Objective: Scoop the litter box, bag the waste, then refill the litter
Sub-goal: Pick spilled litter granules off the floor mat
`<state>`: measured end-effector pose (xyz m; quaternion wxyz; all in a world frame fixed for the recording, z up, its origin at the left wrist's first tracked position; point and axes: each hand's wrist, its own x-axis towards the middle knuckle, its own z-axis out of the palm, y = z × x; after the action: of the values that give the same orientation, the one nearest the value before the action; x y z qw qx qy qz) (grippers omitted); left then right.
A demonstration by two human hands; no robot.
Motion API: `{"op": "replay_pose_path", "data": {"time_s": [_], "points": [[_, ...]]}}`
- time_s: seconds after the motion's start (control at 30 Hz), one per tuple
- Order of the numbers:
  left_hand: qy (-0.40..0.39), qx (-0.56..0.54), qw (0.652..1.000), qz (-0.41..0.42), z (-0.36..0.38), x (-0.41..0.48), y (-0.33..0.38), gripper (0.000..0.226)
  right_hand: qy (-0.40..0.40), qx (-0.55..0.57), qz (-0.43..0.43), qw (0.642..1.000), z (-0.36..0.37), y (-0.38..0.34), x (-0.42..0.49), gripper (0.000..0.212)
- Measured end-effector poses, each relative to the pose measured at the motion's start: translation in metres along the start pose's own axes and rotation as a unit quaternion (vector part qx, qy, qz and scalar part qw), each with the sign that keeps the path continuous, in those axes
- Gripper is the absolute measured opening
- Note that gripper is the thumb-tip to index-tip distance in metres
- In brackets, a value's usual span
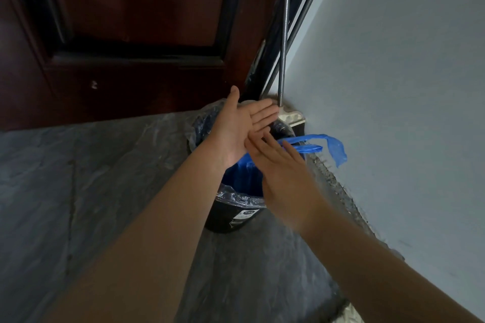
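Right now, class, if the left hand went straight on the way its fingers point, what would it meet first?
Probably the thin metal pole, low down near its pale foot. The left hand has its fingertips seemingly close to it already, though depth is unclear from this one view.

Blue bag (244,178) in black bin (231,217), dark red-brown door (131,21), grey mottled floor (78,178).
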<state>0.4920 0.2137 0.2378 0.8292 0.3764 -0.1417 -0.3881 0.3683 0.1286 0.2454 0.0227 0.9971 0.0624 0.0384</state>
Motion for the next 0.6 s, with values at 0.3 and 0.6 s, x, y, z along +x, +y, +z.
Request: {"op": "replay_pose_path", "data": {"time_s": [0.3,0.6], "points": [[-0.032,-0.002,0.998,-0.051,0.005,-0.003,-0.005,0.086,0.013,0.017,0.035,0.999,-0.011,0.003,0.021,0.084],[-0.003,0.010,0.999,-0.044,-0.003,-0.004,-0.011,0.087,-0.015,0.004,0.020,1.000,0.002,0.006,-0.010,0.068]]}}
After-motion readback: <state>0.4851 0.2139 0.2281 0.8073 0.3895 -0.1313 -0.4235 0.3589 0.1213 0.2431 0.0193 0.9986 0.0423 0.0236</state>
